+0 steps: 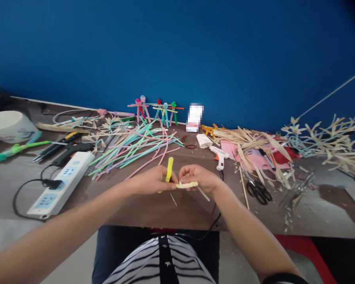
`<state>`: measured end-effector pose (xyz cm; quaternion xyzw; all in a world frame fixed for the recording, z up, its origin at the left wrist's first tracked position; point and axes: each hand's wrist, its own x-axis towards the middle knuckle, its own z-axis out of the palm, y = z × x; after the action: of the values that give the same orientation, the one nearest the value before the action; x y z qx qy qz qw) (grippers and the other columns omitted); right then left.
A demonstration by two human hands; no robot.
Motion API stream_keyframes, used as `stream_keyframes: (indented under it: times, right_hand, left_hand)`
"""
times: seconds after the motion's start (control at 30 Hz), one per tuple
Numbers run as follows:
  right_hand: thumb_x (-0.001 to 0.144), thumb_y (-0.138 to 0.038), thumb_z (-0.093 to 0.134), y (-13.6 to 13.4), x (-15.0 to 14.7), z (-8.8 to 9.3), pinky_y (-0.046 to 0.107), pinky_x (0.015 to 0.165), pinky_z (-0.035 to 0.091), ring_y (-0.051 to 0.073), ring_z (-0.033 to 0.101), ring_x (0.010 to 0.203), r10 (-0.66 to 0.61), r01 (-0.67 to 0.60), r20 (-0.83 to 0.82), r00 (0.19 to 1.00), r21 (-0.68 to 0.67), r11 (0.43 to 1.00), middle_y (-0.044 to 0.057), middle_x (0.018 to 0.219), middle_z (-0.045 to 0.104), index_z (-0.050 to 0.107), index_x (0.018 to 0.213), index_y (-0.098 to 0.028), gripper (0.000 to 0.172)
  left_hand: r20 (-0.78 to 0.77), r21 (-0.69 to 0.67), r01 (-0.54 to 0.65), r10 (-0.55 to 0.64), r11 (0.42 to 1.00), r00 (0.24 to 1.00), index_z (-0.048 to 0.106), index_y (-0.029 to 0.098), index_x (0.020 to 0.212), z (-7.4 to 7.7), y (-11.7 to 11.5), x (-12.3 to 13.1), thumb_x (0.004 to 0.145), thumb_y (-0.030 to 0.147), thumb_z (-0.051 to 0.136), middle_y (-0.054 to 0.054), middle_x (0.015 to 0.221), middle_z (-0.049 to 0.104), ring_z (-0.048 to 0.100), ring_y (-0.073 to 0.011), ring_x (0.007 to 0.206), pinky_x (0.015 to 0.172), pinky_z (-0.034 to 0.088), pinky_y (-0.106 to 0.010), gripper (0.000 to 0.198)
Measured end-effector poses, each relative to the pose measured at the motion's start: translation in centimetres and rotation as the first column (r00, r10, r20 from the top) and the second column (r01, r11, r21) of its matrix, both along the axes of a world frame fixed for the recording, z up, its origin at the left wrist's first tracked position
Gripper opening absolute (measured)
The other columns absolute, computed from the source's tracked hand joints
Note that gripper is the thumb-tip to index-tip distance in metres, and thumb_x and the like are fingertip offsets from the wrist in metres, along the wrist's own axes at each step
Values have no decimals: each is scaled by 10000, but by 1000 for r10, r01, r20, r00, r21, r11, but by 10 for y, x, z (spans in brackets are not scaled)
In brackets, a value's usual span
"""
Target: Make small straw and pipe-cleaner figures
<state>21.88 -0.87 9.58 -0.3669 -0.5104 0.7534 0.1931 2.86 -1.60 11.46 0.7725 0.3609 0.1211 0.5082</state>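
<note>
Two hands on record: found the left hand (154, 179) mostly closed, in a pinch on a bright yellow fuzzy strip (169, 169), and the right hand (199, 176) curled, with fingertips gripping a pale yellow fuzzy piece (188, 185). Located both pieces over the near part of the brown table (130, 213), in front of the striped shirt (144, 264). Traced the long axis of the bright strip away from the wearer, toward the blue wall (177, 51), with its far end leaning slightly right. Traced the long axis of the pale piece nearly level, left to right, from the left thumb to a free end pointing right. Judged the two axes close to square; could not tell whether joined. Noted a thin pale strip (204, 194) jutting down and right from the right hand. Recorded beyond the hands a heap of pastel pipe cleaners (130, 142) and five small figures (165, 112) near the wall. Listed a white glue gun (220, 161) and black-handled scissors (256, 191) to the right, a white power strip (68, 182) to the left
</note>
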Motion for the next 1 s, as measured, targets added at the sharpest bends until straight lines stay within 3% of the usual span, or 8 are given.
stream_keyframes:
  times: [0.13,0.27,0.37,0.5,0.6,0.7,0.87,1.0]
  right_hand:
    - [634,-343,586,-7,-6,-11,141,309,229,43,356,295,-189,188,-32,982,-20,982,-76,387,472,486,720,-164,222]
    - [717,-361,490,-15,-10,-17,159,333,227,35,326,305,-305,269,155,940,217,939,-59,436,478,528,716,-142,223]
    - [779,-323,419,-20,-11,-14,174,396,261,49,366,367,-296,133,323,899,444,886,-42,470,481,553,697,-139,242]
    - [815,-296,384,-28,-9,1,198,479,263,83,438,490,-345,-157,534,772,686,711,-14,530,523,537,625,-156,281]
    - [823,-283,382,-34,-9,13,220,497,240,107,479,539,-377,-370,666,643,702,609,7,608,574,557,705,-171,239]
    - [827,-263,382,-38,-11,22,239,534,251,139,533,609,-372,-526,751,545,652,546,28,680,610,569,786,-181,208]
    - [846,-264,366,-36,-13,33,251,602,293,160,552,726,-388,-598,777,496,630,496,50,799,604,572,832,-185,221]
    - [809,-257,444,-28,-9,41,236,621,304,132,528,732,-394,-555,721,570,692,462,29,848,564,590,825,-197,159]
  left_hand:
    - [64,-124,-228,238,966,969,604,134,757,2,-4,7,671,348,541,22,581,505,434,-81,522,487,351,-197,239]
    - [29,-131,-403,410,906,912,601,115,731,0,-4,14,666,357,534,12,555,509,435,-86,499,462,349,-206,259]
    - [10,-62,-432,433,900,901,611,113,717,-4,-2,15,671,347,517,-3,562,543,466,-103,509,468,363,-216,256]
    - [15,134,-454,456,881,890,631,136,674,-8,0,14,668,274,500,-7,603,597,519,-123,583,552,393,-223,191]
    - [-38,216,-435,452,874,891,648,151,682,-8,0,12,665,263,492,-8,624,626,543,-135,593,564,391,-224,192]
    - [-129,275,-360,406,891,905,666,166,716,-7,-1,10,676,271,478,-14,671,652,560,-142,605,562,383,-220,218]
    - [-267,348,-213,314,913,911,671,168,728,-5,-1,8,677,252,471,-30,675,658,557,-146,594,565,376,-221,223]
    - [-235,314,-131,211,940,949,669,162,746,-6,0,4,671,241,506,-32,712,664,561,-140,621,617,386,-219,195]
